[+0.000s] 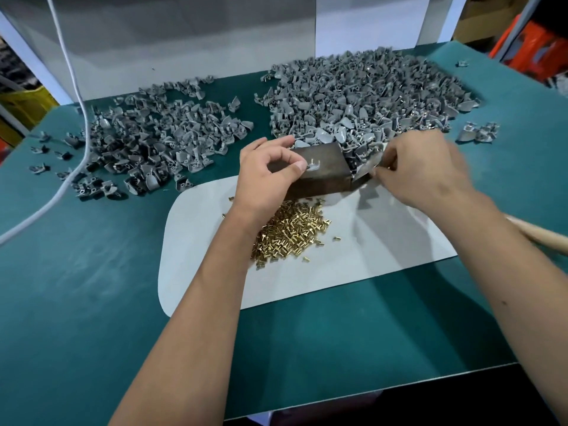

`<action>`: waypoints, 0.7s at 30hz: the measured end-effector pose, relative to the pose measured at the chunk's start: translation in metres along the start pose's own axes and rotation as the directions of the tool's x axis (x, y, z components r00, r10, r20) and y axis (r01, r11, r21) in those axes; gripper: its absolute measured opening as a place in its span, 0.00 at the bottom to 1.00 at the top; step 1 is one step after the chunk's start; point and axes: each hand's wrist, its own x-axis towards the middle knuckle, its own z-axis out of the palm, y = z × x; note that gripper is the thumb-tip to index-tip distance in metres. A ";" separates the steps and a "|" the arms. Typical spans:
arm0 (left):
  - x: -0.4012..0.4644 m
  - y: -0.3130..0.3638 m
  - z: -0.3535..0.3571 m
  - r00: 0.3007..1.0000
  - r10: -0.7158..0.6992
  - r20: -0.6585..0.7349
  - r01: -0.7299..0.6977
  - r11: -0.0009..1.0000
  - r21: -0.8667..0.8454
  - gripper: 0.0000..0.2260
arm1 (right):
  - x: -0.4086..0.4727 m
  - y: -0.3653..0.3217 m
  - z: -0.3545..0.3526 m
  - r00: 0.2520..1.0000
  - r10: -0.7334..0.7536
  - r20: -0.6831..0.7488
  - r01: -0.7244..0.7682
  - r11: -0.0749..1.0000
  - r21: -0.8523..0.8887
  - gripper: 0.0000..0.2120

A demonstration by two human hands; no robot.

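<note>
A: Dark block point(322, 167): squarish, brown-black, matt faces, worn edges. Sits at the far edge of the white mat point(368, 256), against the foot of the right heap point(368, 96).
B: On top?
A: Small pale grey part point(313, 165), glossy, hooked outline, lying flat on the top face.
B: Left hand point(267, 173)?
A: Grips the block: fingers curled, forefinger hooked over the far edge, thumb on the top face with its tip touching the small part.
B: Right hand point(421, 170)?
A: Motion-blurred. Fingers closed in a pinch on a grey shell point(364, 169), thin, curved, leaf-shaped, held just beside the block's right face.
B: Surroundings?
A: Brass pins point(292, 232), short, shiny, headed, piled on the mat under the left wrist. Mat smooth, round-cornered. Desk point(92, 287) covered in teal sheet, scuffed and dusty. Left heap point(147, 139) and right heap of the same grey moulded shells. White cable point(76, 87) draped across the left side. Wooden stick point(538, 235) at the right edge.
</note>
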 end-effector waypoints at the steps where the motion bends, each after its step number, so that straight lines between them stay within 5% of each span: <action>1: 0.000 0.000 0.000 1.000 -0.003 -0.006 0.003 1.000 -0.012 0.12 | 0.000 -0.003 -0.002 0.998 -0.042 -0.045 0.044 0.998 0.051 0.07; 6: 0.000 0.001 -0.002 1.000 -0.008 -0.022 0.006 0.995 -0.100 0.12 | -0.006 -0.036 -0.007 0.913 -0.404 -0.064 0.391 0.818 0.422 0.11; 10: 0.002 0.000 -0.004 1.000 -0.014 -0.014 0.012 0.989 -0.146 0.10 | -0.005 -0.053 0.000 0.839 -0.529 -0.124 0.536 0.766 0.356 0.11; 14: 0.005 -0.004 -0.010 0.985 -0.040 -0.169 0.029 0.997 -0.067 0.08 | 0.006 -0.060 -0.001 0.851 -0.498 -0.165 0.523 0.780 0.344 0.10; 17: 0.012 -0.017 -0.033 0.886 -0.046 -0.462 0.152 0.969 0.196 0.05 | 0.019 -0.061 0.003 0.912 -0.374 -0.169 0.409 0.867 0.283 0.12; 21: 0.011 -0.043 -0.075 0.744 -0.077 -0.663 0.442 0.802 0.402 0.17 | 0.036 -0.059 0.005 0.959 -0.115 -0.260 0.180 0.954 0.241 0.18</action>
